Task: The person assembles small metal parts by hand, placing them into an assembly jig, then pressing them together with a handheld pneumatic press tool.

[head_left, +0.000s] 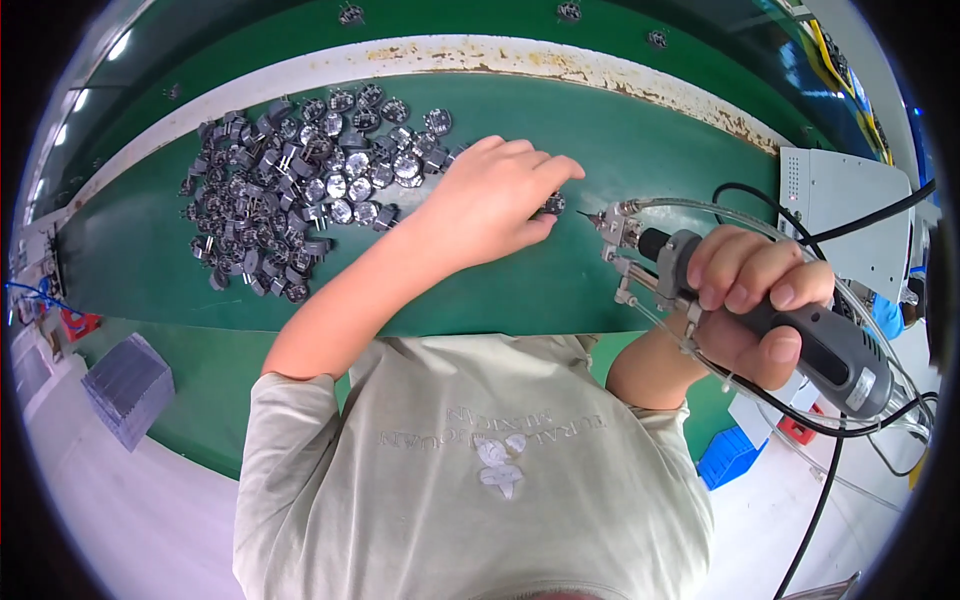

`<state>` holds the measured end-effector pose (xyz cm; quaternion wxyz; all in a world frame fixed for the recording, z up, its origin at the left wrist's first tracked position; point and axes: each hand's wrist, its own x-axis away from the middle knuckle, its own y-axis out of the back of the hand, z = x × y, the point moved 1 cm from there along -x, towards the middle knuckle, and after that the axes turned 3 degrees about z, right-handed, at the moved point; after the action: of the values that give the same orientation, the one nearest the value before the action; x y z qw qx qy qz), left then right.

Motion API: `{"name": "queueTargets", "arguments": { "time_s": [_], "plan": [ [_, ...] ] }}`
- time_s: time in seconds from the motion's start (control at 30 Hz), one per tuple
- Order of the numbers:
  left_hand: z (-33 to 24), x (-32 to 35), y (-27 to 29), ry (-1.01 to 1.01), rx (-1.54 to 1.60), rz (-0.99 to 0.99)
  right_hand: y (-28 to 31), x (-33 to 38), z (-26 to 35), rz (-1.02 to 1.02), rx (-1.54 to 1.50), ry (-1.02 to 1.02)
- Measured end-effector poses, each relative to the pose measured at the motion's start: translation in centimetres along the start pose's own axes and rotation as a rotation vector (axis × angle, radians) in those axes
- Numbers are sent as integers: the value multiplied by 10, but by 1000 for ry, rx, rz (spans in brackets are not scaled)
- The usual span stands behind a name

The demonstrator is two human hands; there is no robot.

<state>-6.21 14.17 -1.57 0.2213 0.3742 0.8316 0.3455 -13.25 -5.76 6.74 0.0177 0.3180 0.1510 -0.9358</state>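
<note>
The left hand [495,200] pinches a small round part [554,204]; to its right, the right hand [745,268] hugs a grey tool [838,352].

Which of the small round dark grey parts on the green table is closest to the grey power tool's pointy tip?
The small round dark grey part between thumb and forefinger of the left hand. The others lie farther away, mostly heaped leftward.
</note>
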Motion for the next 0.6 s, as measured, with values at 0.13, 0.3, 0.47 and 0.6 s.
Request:
{"name": "queueTargets", "arguments": {
  "time_s": [0.13,0.3,0.47,0.6],
  "plan": [
    [7,5,-12,-14,11,-61,-4,2,-10,3,-8,-37],
    [12,6,-13,-3,32,-11,-8,0,-15,19,31,-42],
    [14,7,-15,-11,56,-21,-6,-2,-19,25,45,-47],
    [14,7,-15,-24,42,-27,-5,-2,-21,40,52,-55]
  ]
}}
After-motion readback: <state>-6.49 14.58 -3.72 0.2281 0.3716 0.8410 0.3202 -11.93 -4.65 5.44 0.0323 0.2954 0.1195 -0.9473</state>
